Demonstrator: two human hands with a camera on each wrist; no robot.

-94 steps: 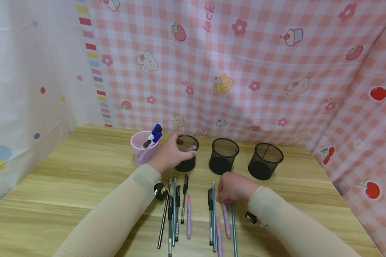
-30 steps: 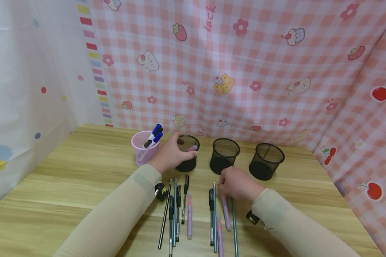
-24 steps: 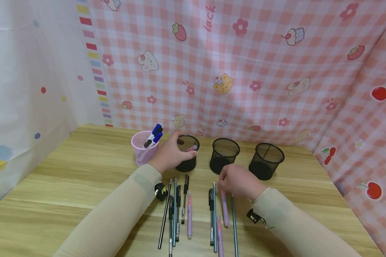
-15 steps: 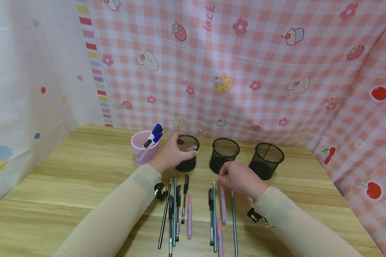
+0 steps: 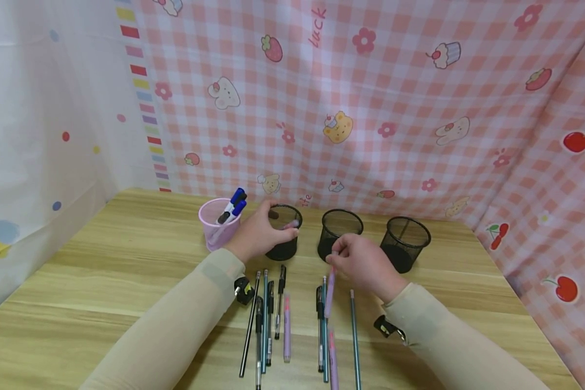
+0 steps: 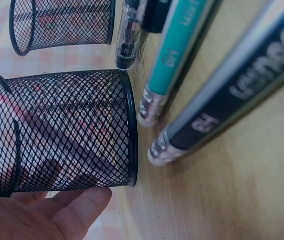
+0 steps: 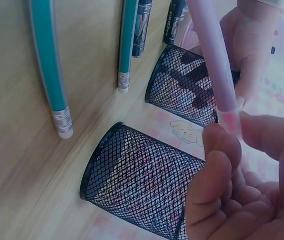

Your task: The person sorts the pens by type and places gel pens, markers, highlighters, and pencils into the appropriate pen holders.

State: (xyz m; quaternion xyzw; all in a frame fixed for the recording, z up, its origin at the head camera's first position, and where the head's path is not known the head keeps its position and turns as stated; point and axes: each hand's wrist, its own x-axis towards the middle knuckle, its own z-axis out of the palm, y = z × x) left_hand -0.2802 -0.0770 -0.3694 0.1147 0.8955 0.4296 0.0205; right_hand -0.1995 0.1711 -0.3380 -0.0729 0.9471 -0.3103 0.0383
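The purple highlighter, pinched by its capped end between the right hand's thumb and fingers, has risen and swung leftward, away from the right-hand teal pencil; it now hangs in front of the middle mesh cup. The left hand still grips the leftmost black cup, as before. Lettering on the black pencil is unclear; "luck" reads on the pink checked cloth behind the wood-grain table.
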